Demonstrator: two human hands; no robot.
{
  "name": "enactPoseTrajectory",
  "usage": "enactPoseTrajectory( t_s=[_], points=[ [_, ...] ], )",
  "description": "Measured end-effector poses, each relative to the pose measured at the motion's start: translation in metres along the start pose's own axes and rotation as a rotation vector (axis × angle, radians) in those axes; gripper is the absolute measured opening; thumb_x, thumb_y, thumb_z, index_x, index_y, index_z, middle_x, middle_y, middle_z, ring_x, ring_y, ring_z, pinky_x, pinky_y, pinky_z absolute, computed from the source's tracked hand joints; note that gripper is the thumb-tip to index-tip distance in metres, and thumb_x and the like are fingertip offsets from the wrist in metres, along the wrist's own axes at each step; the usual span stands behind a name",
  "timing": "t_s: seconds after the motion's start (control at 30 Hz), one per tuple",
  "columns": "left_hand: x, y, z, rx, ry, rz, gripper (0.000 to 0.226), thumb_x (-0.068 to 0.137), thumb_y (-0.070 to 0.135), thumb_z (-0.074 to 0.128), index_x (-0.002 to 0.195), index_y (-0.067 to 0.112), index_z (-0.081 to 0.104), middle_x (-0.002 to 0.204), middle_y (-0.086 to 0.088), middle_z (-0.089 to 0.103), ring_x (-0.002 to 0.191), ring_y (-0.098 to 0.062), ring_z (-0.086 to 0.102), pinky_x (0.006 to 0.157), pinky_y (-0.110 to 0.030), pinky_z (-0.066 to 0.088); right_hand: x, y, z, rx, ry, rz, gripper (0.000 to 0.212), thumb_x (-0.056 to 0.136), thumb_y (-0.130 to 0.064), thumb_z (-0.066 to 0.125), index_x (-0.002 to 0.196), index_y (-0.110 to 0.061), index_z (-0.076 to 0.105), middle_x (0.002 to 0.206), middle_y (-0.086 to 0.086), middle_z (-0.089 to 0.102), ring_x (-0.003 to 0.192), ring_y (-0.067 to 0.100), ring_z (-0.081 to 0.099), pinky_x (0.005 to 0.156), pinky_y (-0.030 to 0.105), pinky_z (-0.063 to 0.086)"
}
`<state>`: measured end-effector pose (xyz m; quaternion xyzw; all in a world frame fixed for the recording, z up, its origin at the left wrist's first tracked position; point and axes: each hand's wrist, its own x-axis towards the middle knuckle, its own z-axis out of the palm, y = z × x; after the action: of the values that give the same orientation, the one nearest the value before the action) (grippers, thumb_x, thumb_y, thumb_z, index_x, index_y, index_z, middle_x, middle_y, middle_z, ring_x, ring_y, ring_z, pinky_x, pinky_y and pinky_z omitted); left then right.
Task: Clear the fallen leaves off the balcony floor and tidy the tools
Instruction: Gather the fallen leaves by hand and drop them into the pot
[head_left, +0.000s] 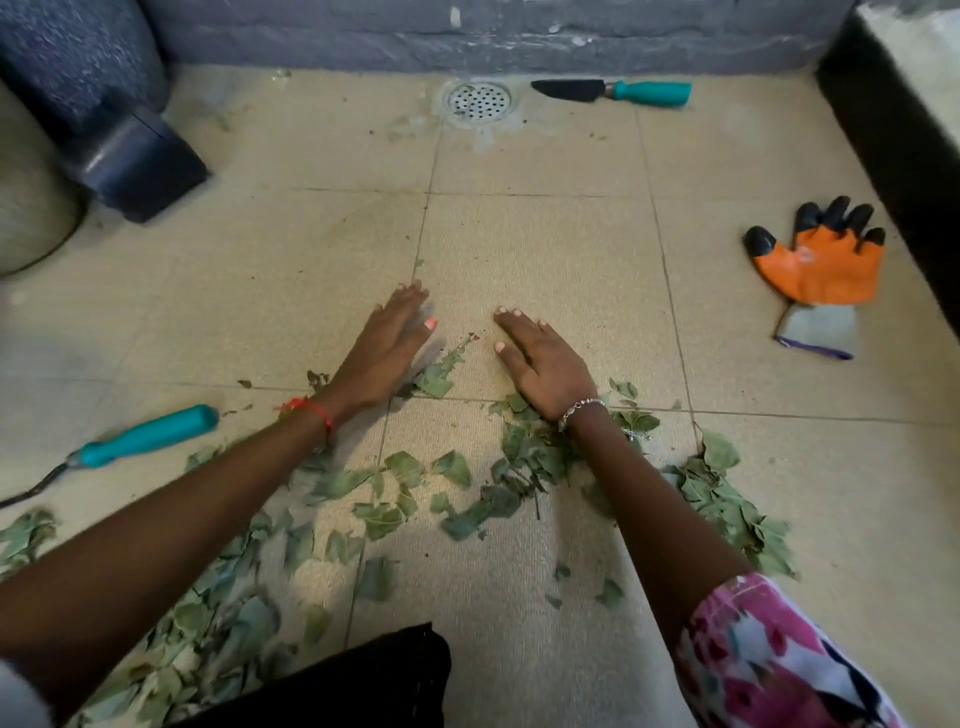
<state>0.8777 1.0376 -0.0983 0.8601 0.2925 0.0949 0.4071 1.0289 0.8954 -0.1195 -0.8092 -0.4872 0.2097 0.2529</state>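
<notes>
Green fallen leaves (400, 499) lie scattered over the beige tiled floor (545, 249), mostly near me and under my forearms. My left hand (384, 353) and my right hand (545, 364) lie flat on the tiles with straight fingers, side by side, at the far edge of the leaves. Neither holds anything. A teal-handled tool (140, 439) lies at the left, its metal end running out of view. A teal-handled trowel (615, 92) with a black blade lies by the back wall. An orange and black glove (821, 270) lies at the right.
A round metal floor drain (478, 100) sits by the grey back wall. A dark blue container (135, 161) stands at the back left beside a pale pot (31, 208). A black ledge (904, 171) runs along the right side.
</notes>
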Motion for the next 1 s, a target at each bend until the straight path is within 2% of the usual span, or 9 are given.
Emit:
enactPoseTrajectory(
  t_s=[0.17,0.3,0.47,0.57,0.67,0.7,0.77,0.87,1.0],
  points=[
    [0.052,-0.01,-0.017,0.289,-0.073,0.011,0.06,0.101,0.037,0.033,0.151,0.012,0.011,0.159,-0.003,0.002,0.146,-0.014,-0.002,0.116,-0.032,-0.005,-0.003,-0.005,0.0,-0.033,0.0,0.027,0.059,0.092,-0.052,0.024,0.145,-0.027,0.028,0.153,-0.003,0.028,0.142,0.016,0.022,0.116,0.026,0.012],
    [0.074,-0.011,-0.013,0.319,-0.128,-0.086,0.062,0.101,0.04,0.028,0.151,0.011,0.006,0.159,-0.003,-0.003,0.146,-0.014,-0.003,0.118,-0.034,-0.005,-0.005,-0.006,-0.002,-0.029,0.018,0.037,0.049,0.098,-0.042,0.032,0.145,-0.027,0.028,0.153,-0.002,0.027,0.142,0.019,0.021,0.116,0.027,0.012],
    [0.047,-0.007,0.02,0.418,-0.138,0.106,0.061,0.1,0.045,0.024,0.151,0.016,0.008,0.158,0.0,0.001,0.145,-0.009,-0.001,0.117,-0.032,-0.004,-0.007,-0.009,-0.003,-0.021,0.044,0.01,0.05,0.098,-0.041,0.031,0.145,-0.023,0.029,0.152,0.0,0.029,0.142,0.017,0.021,0.115,0.025,0.01],
    [0.015,0.012,0.041,0.209,-0.196,0.159,0.059,0.098,0.046,0.023,0.15,0.02,0.013,0.157,0.008,0.01,0.142,0.0,0.004,0.117,-0.026,0.0,-0.009,-0.012,-0.006,-0.018,0.045,0.028,0.047,0.1,-0.034,0.032,0.146,-0.022,0.028,0.153,0.0,0.027,0.142,0.018,0.02,0.113,0.024,0.014],
    [-0.009,0.032,0.039,-0.236,-0.188,-0.028,0.05,0.1,0.038,0.032,0.148,0.023,0.025,0.153,0.009,0.026,0.14,-0.003,0.021,0.113,-0.02,0.014,-0.009,-0.013,-0.006,-0.004,0.036,0.061,0.046,0.101,-0.034,0.03,0.146,-0.024,0.028,0.153,-0.002,0.028,0.142,0.02,0.021,0.112,0.027,0.019],
    [-0.015,0.036,0.034,-0.256,-0.147,-0.058,0.05,0.1,0.038,0.033,0.147,0.024,0.027,0.152,0.008,0.028,0.14,-0.005,0.024,0.113,-0.021,0.016,-0.008,-0.012,-0.006,-0.007,0.035,0.055,0.046,0.101,-0.034,0.029,0.145,-0.025,0.029,0.152,-0.002,0.028,0.142,0.019,0.022,0.113,0.027,0.019],
    [-0.032,0.035,0.019,-0.135,-0.08,-0.066,0.049,0.1,0.035,0.033,0.147,0.024,0.026,0.154,0.004,0.025,0.141,-0.007,0.02,0.118,-0.028,0.012,-0.009,-0.014,-0.005,-0.024,0.032,0.038,0.045,0.101,-0.034,0.028,0.145,-0.026,0.03,0.152,-0.001,0.028,0.141,0.019,0.023,0.114,0.026,0.015],
    [-0.059,0.018,-0.006,0.082,-0.013,-0.027,0.049,0.101,0.033,0.031,0.148,0.019,0.022,0.156,0.003,0.017,0.14,-0.002,0.008,0.116,-0.025,-0.004,-0.013,-0.018,-0.009,-0.021,0.032,0.035,0.044,0.102,-0.031,0.028,0.145,-0.024,0.032,0.152,-0.002,0.028,0.141,0.016,0.022,0.112,0.02,0.012],
    [-0.088,-0.017,-0.034,0.247,0.08,-0.144,0.052,0.1,0.034,0.033,0.148,0.014,0.023,0.158,-0.001,0.009,0.146,-0.014,0.001,0.116,-0.034,-0.006,-0.011,-0.024,-0.01,0.033,0.042,0.038,0.042,0.102,-0.026,0.03,0.143,-0.019,0.036,0.151,0.002,0.03,0.141,0.015,0.024,0.112,0.019,0.01]
  ],
)
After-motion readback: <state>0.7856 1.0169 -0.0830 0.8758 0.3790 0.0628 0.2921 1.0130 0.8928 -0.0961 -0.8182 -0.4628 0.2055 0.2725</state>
